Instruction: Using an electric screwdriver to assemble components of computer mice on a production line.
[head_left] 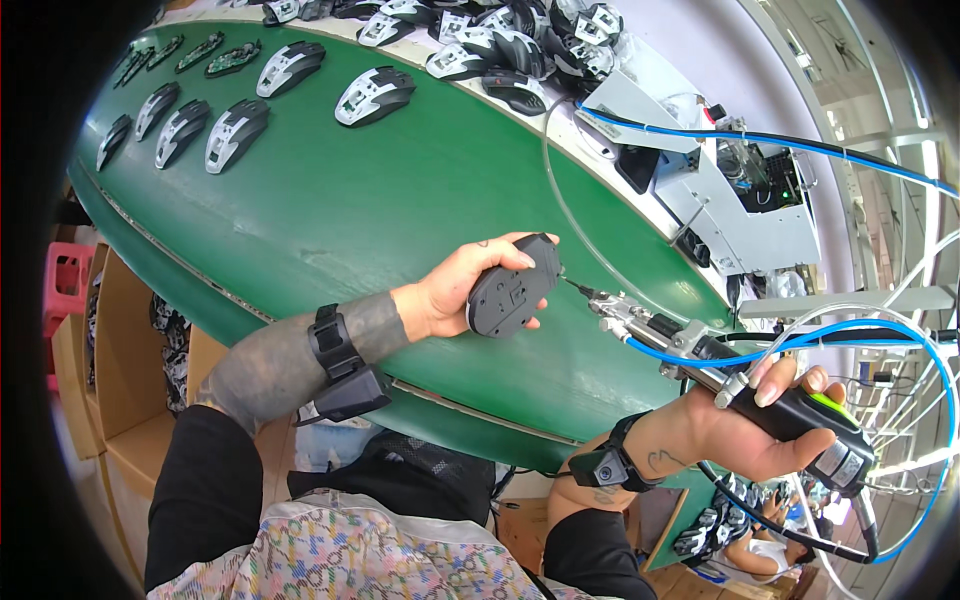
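Note:
My left hand point(440, 292) holds a black computer mouse point(512, 292) above the green belt, its flat underside turned up toward me. My thumb lies over one edge and the fingers pass beneath. In my right hand point(745, 432) is a black power screwdriver point(800, 418) with a long metal front, hoses and a cable. Its thin bit points left and ends right beside the mouse's edge; I cannot tell whether they touch. Farther off on the belt lie several grey-and-black mouse shells point(375, 97) and green circuit boards point(233, 60).
A white machine point(745, 220) stands beyond the belt at the right, near a heap of mouse parts point(510, 50). Blue hoses point(930, 350) loop around my right side. Cardboard boxes point(140, 370) and a pink stool point(68, 280) are at the left. Another person point(760, 555) sits at lower right.

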